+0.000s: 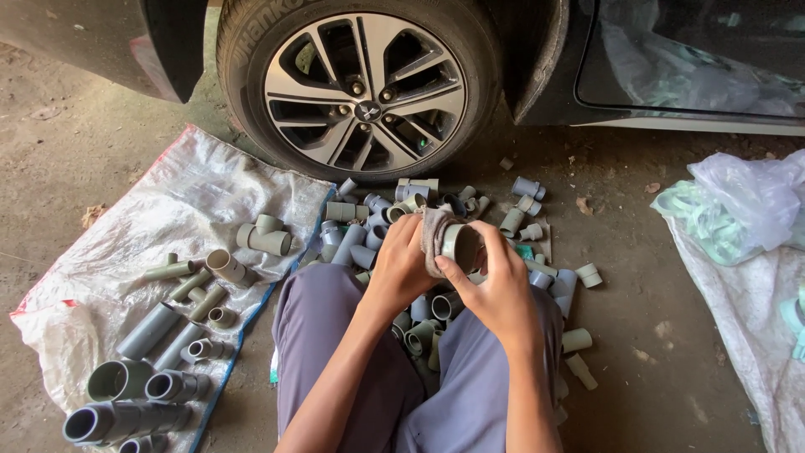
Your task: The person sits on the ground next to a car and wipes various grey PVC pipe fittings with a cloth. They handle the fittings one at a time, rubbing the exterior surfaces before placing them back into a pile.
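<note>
My right hand [501,289] grips a short grey pipe fitting [459,243], its open end facing me. My left hand [401,264] presses a brown-grey rag [433,231] against the fitting's left side. Both hands are raised over a heap of grey pipe fittings [419,323] lying on the ground between my knees. My legs in grey-purple trousers [327,352] frame the heap.
A white woven sack [180,201] at left carries several grey pipes and tee fittings [264,237]. A car wheel [365,88] stands close ahead. At right, a clear plastic bag [738,205] of pale green parts rests on another sack [746,327].
</note>
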